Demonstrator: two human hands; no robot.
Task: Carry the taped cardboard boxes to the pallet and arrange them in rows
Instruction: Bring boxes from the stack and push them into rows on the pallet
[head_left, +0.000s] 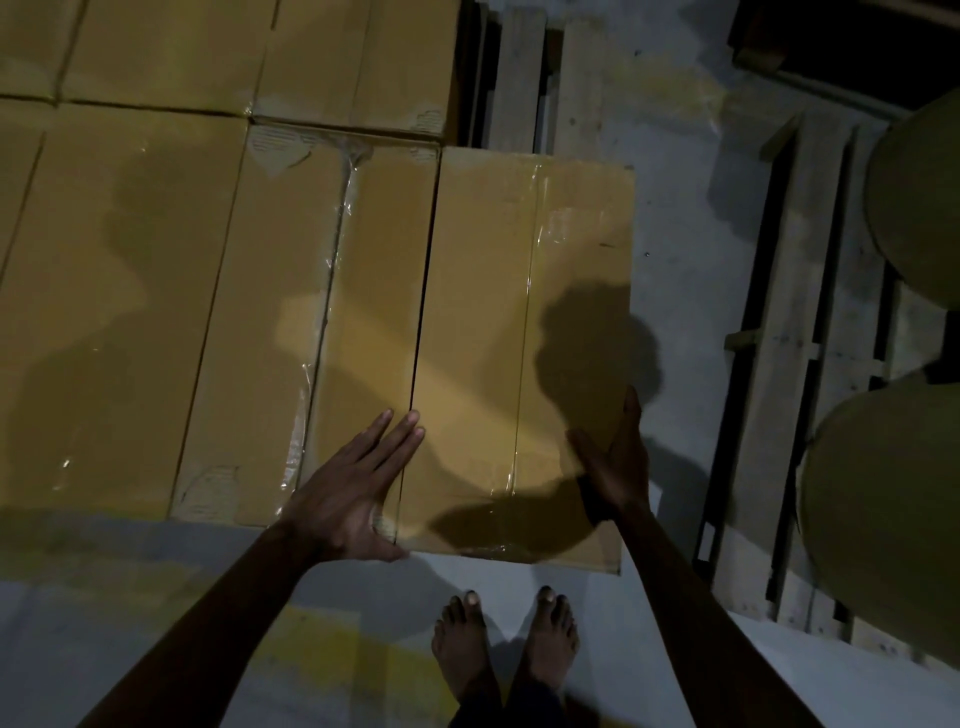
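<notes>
A taped brown cardboard box (524, 322) lies at the right end of the front row, sticking out a little nearer to me than its neighbour (322, 322). My left hand (353, 483) lies flat with straight fingers over the seam between these two boxes near their front edge. My right hand (618, 457) presses flat against the right side of the end box, fingers straight and pointing away. More taped boxes (156, 57) fill the row behind and the space to the left. Pallet slats (519, 78) show behind the end box.
A second wooden pallet (779, 364) lies on the grey floor to the right, with two large rounded brown shapes (883, 519) on its right side. My bare feet (504, 644) stand on the floor just in front of the end box.
</notes>
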